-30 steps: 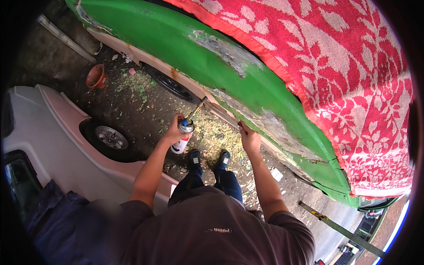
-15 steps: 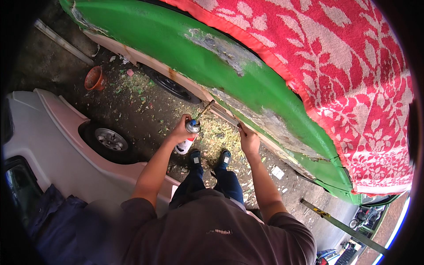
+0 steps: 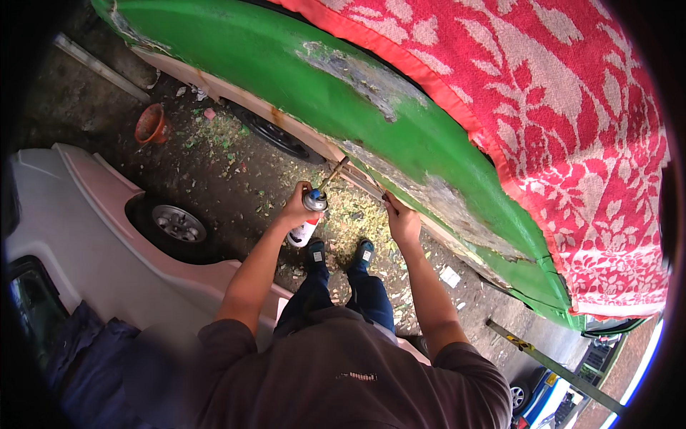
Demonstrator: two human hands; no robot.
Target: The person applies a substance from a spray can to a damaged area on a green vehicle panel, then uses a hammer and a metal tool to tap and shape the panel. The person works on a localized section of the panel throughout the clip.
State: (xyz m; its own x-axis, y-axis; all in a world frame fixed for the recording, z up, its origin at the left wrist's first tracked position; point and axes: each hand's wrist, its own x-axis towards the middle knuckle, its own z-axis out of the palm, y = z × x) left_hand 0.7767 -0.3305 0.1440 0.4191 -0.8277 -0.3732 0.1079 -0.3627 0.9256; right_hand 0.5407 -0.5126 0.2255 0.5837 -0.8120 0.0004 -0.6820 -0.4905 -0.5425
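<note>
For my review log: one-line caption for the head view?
Left hand aims a torch canister at green car panel; right hand scrapes.

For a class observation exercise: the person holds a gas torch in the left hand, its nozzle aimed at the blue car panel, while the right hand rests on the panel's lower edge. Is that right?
Not quite: the panel is green, not blue, as the head view shows. The left hand does hold the torch with its nozzle toward the panel, and the right hand is at its lower edge.

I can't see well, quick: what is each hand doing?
Left hand: closed around a torch can.
Right hand: against the green panel; grip cannot be told.
</note>
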